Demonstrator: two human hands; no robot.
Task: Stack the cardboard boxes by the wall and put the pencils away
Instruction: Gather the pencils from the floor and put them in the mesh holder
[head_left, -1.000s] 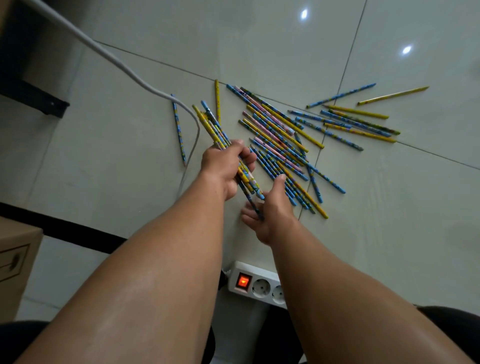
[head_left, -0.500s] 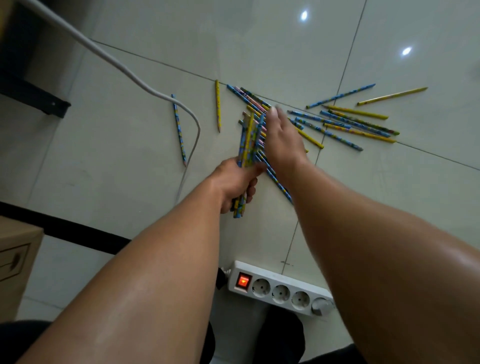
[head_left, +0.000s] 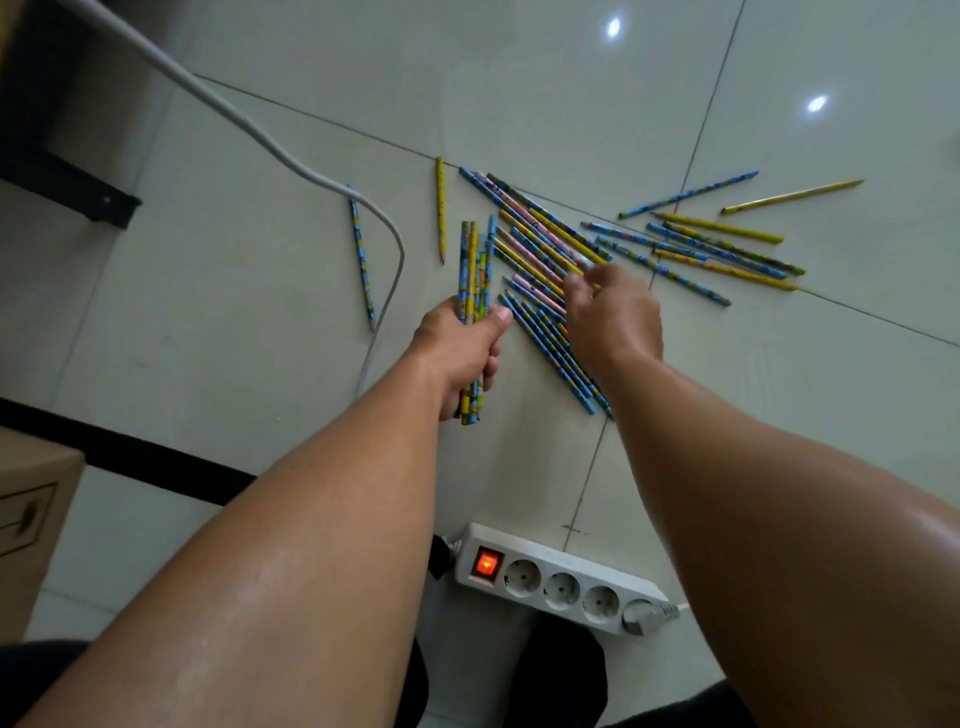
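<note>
One cardboard box (head_left: 31, 519) pokes in at the far left edge, only a corner showing, so what it holds can't be seen. Next, a white cable (head_left: 311, 178) curves across the tiled floor (head_left: 208, 312), a lone blue pencil (head_left: 362, 260) just beside it and a yellow pencil (head_left: 440, 208) further along. The left hand (head_left: 457, 353) is clenched round a bundle of pencils (head_left: 471, 265) pointing away from the person. Just right of it lies the main heap of pencils (head_left: 535, 244), with a power strip (head_left: 561, 582) nearer the person, its red switch (head_left: 487, 564) lit. The right hand (head_left: 613, 317) hovers over the heap, fingers blurred; whether it pinches anything I cannot tell. More loose pencils (head_left: 722, 249) fan out rightwards
</note>
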